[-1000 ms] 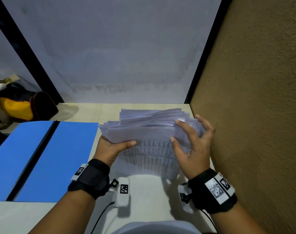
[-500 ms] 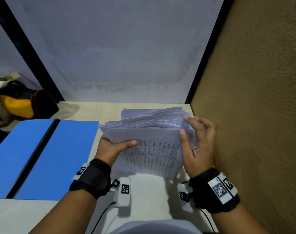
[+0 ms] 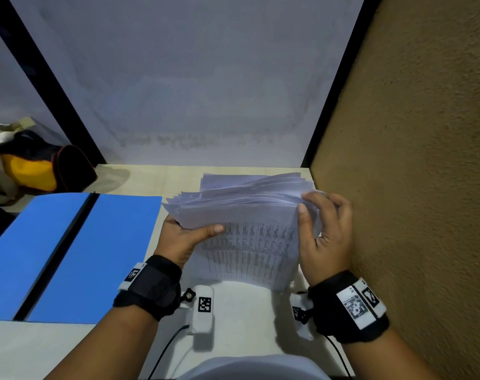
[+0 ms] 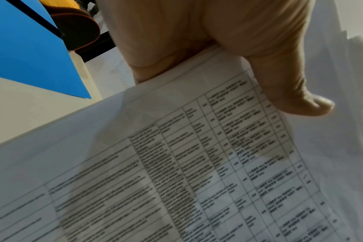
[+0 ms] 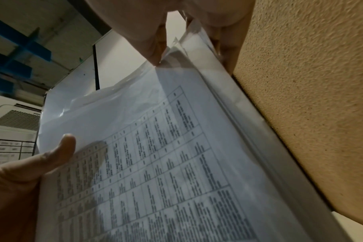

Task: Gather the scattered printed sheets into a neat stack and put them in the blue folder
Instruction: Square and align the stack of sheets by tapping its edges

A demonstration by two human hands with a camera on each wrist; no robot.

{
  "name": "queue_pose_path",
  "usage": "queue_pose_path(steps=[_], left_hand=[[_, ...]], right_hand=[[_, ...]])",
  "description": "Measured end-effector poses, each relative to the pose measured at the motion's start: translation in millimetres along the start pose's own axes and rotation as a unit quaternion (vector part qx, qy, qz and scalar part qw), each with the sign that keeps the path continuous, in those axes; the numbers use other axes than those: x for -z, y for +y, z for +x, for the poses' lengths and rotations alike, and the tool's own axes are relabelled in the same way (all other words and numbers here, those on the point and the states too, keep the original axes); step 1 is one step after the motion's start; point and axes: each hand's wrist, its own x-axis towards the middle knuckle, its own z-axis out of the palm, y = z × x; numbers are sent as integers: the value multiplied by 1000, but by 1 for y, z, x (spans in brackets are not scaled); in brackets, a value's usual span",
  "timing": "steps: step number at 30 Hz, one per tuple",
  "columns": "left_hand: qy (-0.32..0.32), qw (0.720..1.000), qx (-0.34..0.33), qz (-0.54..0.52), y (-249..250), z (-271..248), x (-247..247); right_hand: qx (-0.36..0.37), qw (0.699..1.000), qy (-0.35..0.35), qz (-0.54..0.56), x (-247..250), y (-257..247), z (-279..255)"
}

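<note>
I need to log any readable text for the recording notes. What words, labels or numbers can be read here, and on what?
None can be read.
Printed sheets: a ruled table of text, too blurred to read.
Left wrist strap: a square black-and-white marker, no words.
Right wrist strap: coded markers, no legible words.
Blue folder: no print visible.

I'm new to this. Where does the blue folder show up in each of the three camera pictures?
Head: blue folder lies open on the desk, left of the left hand.
Left wrist: one blue corner, upper left.
Right wrist: not in it.
Shared landmark: the printed sheets, gripped by the left hand and the right hand, fill all three views.
</note>
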Motion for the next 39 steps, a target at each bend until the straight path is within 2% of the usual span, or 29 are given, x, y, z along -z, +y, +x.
queue_pose_path(steps=[4,9,11,14,17,23,28,35,39], left_hand=[[-7,1000,-10,3,6,1,-1],[-13,1000,-5,-5,6,2,0],[-9,1000,-4,3,5,3,0],[-12,1000,-9,0,5,3,1],[-15,1000,-11,1,7,1,1],[-14,1000,-7,0,9,0,-1],[-16,1000,-8,3,9,0,0],[-15,1000,-7,13,12,0,-1],[-15,1000,-7,16,11,0,0]], right_hand=[[-11,999,20,30,-2,3,0],[-88,988,54,116,-4,5,1],[-62,992,32,109,-2,-2,2],[35,998,-41,10,3,-9,3],[40,993,-102,-49,7,-13,7],[23,998,-52,-38,5,-9,2],[50,995,-72,-56,6,-14,2],[54,997,-50,-36,4,-8,2],[66,995,-71,-37,3,-6,-2]])
